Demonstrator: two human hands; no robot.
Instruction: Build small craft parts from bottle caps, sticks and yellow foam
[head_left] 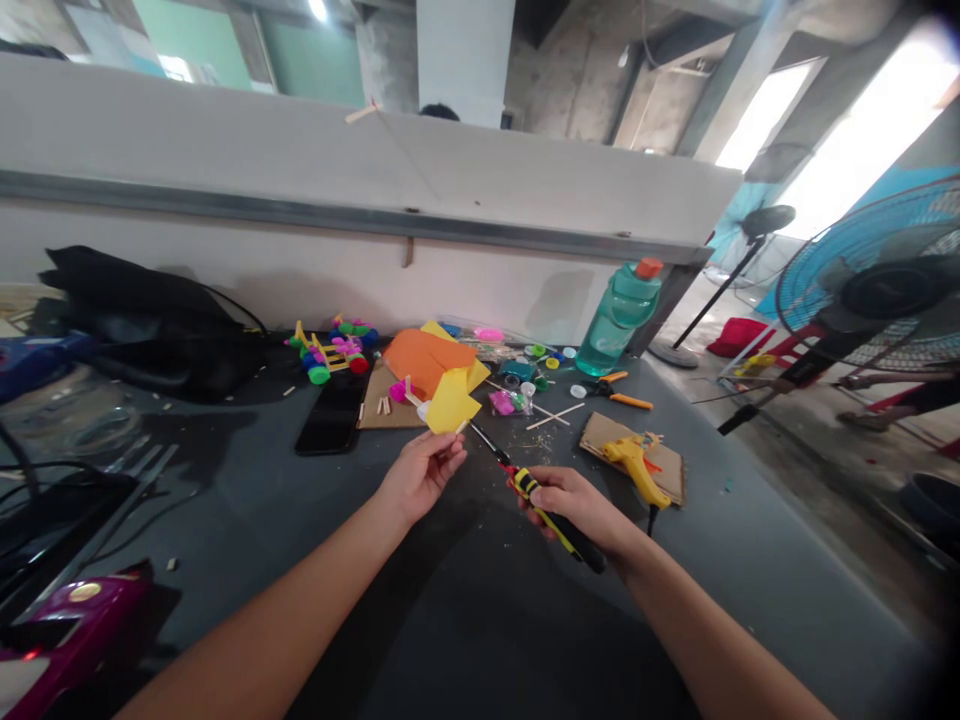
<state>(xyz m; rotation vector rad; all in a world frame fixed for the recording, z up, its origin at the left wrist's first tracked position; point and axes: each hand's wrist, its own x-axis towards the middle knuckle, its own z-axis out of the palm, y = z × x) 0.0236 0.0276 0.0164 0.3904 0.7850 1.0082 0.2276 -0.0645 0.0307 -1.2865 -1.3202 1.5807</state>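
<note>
My left hand [426, 470] pinches a small pale stick piece [461, 427] between thumb and fingertips, in front of the yellow paper [451, 402]. My right hand [566, 503] is wrapped around a tool with a black and yellow handle [559, 528], which has some red near its front. A long, thin, dark shaft runs from this handle toward the stick piece. Its tip is close to my left fingertips; whether the two touch, I cannot tell. Behind my left hand, orange paper [427, 360] and a piece of cardboard [367, 408] lie on the dark table.
A yellow glue gun [637, 470] rests on cardboard at right. Behind it are orange-handled pliers [628, 400] and a green bottle [616, 318]. A black phone [328, 418], a colourful stick toy [328, 355], and several bottle caps sit toward the back. A fan [877, 285] stands right.
</note>
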